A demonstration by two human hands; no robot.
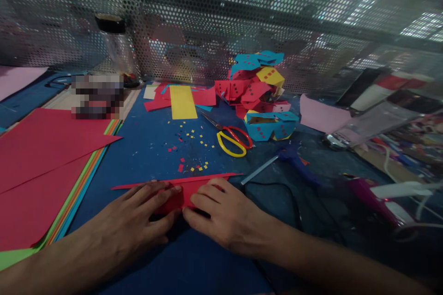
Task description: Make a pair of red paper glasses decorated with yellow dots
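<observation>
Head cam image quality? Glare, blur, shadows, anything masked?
Head view: bright glare streaks on the perforated metal panel, upper right; right side smeared, including the magenta tool; scissors fairly crisp; dark shadow beneath the left hand and right hand; lower right corner murky; pixelated patch at left, contents unreadable.

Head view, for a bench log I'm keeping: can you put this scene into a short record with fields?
Left hand: fingers on the red paper, left part; hand
Right hand: fingers on its right part; hand
Workpiece: red paper, between the hands
Cutting tool: scissors with red and yellow handles, lying beyond the hands
Scraps: small paper bits, scattered left of the scissors
Paper stack: coloured sheets, far left, red on top
Folded pieces: red, blue and yellow pile, behind the scissors
</observation>
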